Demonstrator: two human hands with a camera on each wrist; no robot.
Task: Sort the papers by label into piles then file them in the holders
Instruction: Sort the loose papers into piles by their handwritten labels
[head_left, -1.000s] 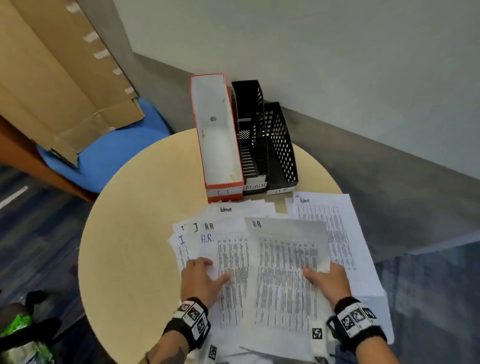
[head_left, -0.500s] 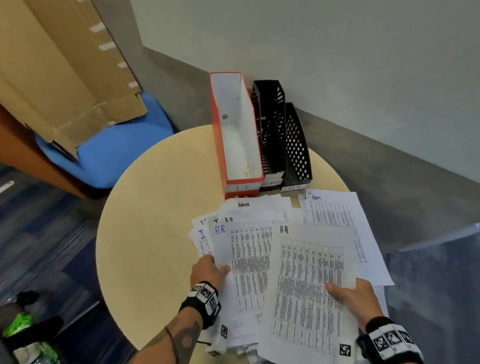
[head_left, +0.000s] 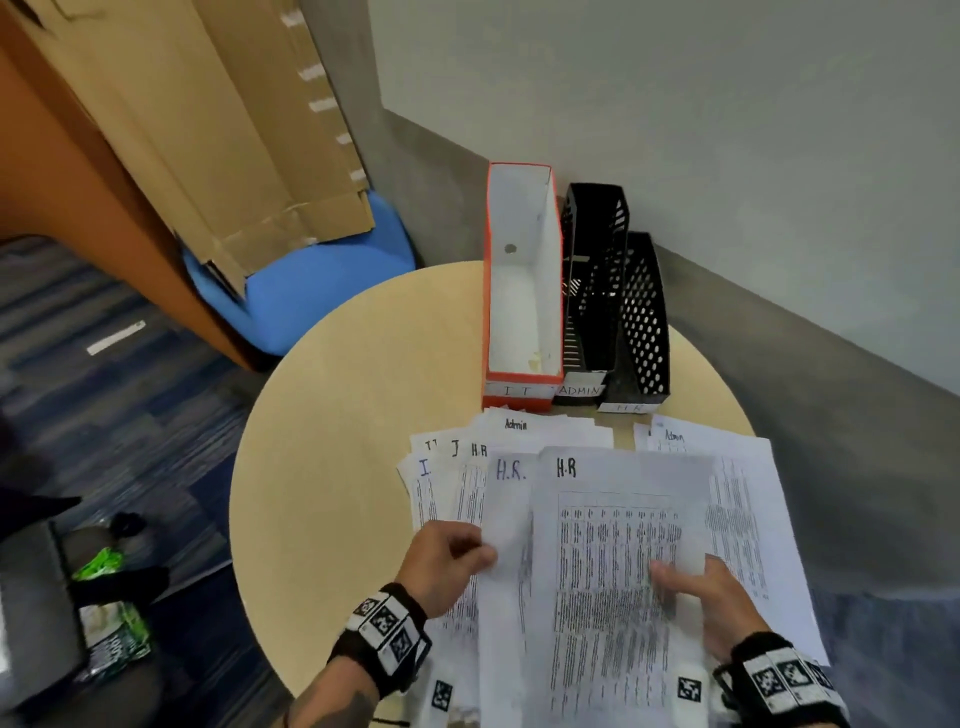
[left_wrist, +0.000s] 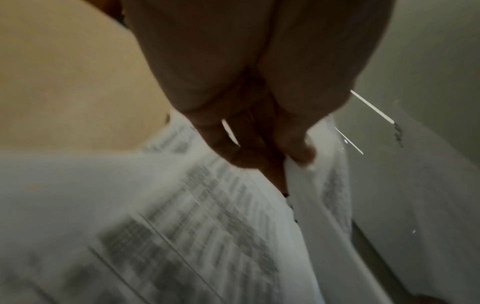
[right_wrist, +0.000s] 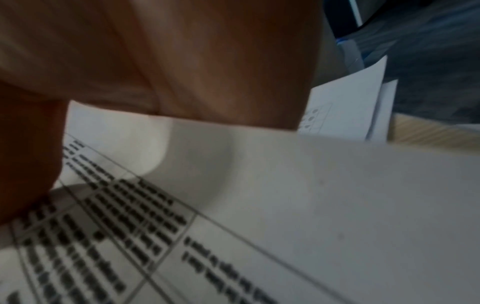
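A printed sheet marked H.R in black (head_left: 613, 545) lies on top of the spread of papers. My right hand (head_left: 696, 587) holds its right side, thumb on top and fingers hidden beneath; the right wrist view shows that sheet (right_wrist: 285, 195) under the hand (right_wrist: 182, 61). My left hand (head_left: 447, 558) pinches the left edge of the sheet below, marked H.R. in blue (head_left: 506, 493); the left wrist view shows thumb and fingers (left_wrist: 259, 144) closed on a paper edge (left_wrist: 306, 185). Behind stand the orange IT holder (head_left: 522, 291) and the black mesh ADMIN holder (head_left: 592, 286) and HR holder (head_left: 641, 322).
An Admin sheet (head_left: 737, 493) lies to the right and another (head_left: 519, 426) at the back of the pile, with I.T sheets (head_left: 426, 467) fanned left. The round beige table (head_left: 337, 441) is bare on its left half. A blue chair (head_left: 311, 291) with cardboard (head_left: 208, 130) stands beyond.
The right hand has brought the black-marked H.R sheet left over the pile, beside the blue-marked one. The left hand went from lying flat on the papers to pinching a sheet's edge.
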